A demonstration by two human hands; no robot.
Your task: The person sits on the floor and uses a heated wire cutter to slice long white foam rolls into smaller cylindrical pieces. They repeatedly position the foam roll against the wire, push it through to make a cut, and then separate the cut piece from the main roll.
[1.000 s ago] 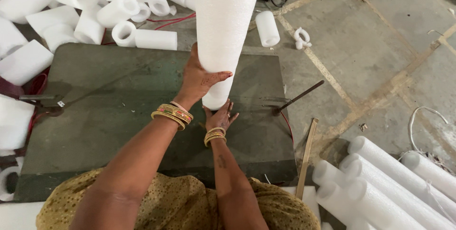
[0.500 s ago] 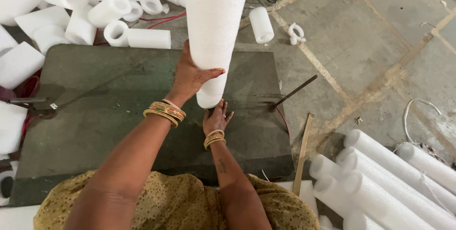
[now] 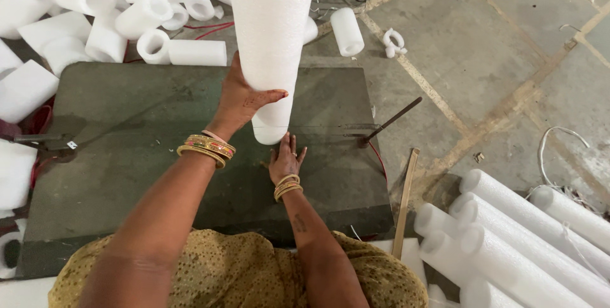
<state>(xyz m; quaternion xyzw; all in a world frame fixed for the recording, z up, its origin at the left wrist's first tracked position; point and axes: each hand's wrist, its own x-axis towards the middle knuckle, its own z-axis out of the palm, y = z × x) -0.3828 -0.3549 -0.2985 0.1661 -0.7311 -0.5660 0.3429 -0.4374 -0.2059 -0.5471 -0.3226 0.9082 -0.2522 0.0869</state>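
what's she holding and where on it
The left hand grips a long white foam tube near its lower end. The right hand rests flat on the dark green board under that end, holding nothing.

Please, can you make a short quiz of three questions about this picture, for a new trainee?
1. True or false: the left hand is around the tall white foam tube.
2. Where does the right hand rest?
A. on the dark green board
B. on the stone floor
C. on a metal rod
3. Fill in: the long foam tubes lie to the person's ____.

Key
1. True.
2. A, flat on the dark green board, just below the tube's lower end.
3. Right.
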